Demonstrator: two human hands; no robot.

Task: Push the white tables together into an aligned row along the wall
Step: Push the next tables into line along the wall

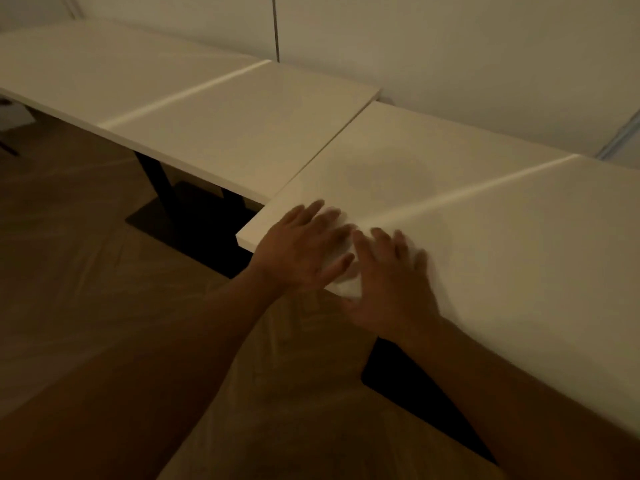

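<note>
Two white tables stand side by side along the wall. The near right table [467,209] sticks out further toward me than the left table [214,123], so their front edges are offset where they meet. My left hand [301,251] lies flat with spread fingers on the near right table's front corner. My right hand [388,275] lies flat beside it on the same front edge, fingers straight. Both hands are motion-blurred.
A pale wall [450,46] runs behind both tables. A black pedestal base [187,220] sits under the left table, and another dark base [415,386] under the right one. Wood floor [69,254] stretches to the left. A dim object [10,123] stands at the far left edge.
</note>
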